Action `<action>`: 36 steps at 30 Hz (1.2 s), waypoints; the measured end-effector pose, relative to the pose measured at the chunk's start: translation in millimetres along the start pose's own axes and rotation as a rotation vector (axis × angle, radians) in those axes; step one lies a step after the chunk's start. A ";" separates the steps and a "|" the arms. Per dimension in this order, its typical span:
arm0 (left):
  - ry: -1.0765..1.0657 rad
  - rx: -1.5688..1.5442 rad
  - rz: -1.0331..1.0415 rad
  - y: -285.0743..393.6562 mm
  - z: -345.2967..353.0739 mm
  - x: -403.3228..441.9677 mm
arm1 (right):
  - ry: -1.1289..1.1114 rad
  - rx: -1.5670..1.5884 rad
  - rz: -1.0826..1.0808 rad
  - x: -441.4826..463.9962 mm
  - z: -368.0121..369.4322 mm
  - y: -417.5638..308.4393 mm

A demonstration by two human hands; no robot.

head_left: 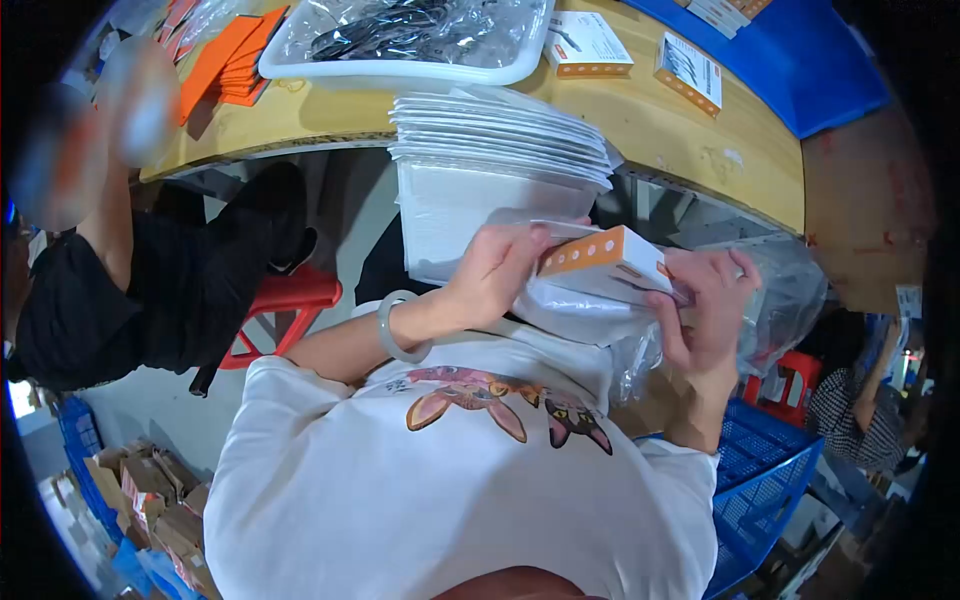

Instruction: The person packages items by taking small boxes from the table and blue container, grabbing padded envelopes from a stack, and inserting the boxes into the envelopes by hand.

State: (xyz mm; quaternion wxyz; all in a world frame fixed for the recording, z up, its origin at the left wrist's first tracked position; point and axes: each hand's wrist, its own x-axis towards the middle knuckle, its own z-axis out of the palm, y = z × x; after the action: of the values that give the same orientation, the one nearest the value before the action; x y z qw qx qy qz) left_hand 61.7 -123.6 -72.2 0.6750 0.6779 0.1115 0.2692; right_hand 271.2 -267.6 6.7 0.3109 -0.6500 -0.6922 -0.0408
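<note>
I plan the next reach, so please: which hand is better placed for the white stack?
Probably the left hand: it is near the stack; the right hand is farther, beyond the orange-and-white box.

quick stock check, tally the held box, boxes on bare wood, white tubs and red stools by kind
held box: 1
boxes on wood: 2
white tub: 1
red stools: 2
total: 6
</note>
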 end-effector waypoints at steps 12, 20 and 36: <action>0.229 -0.600 -0.300 4.2 9.8 -0.1 | -0.179 -0.112 -0.070 1.5 19.3 -23.6; 0.102 0.194 -0.236 10.1 4.5 -2.1 | -0.053 -0.226 -0.062 8.9 38.0 -29.0; 0.165 0.382 0.033 -24.9 -19.5 9.2 | -0.389 0.910 0.855 -81.7 -24.5 56.4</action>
State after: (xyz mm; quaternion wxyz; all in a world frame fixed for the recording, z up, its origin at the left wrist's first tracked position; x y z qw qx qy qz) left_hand 64.6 -100.6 -95.6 0.5182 0.7710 0.2045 0.3087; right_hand 329.5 -341.8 -32.7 0.4129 -0.6669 -0.3642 0.5021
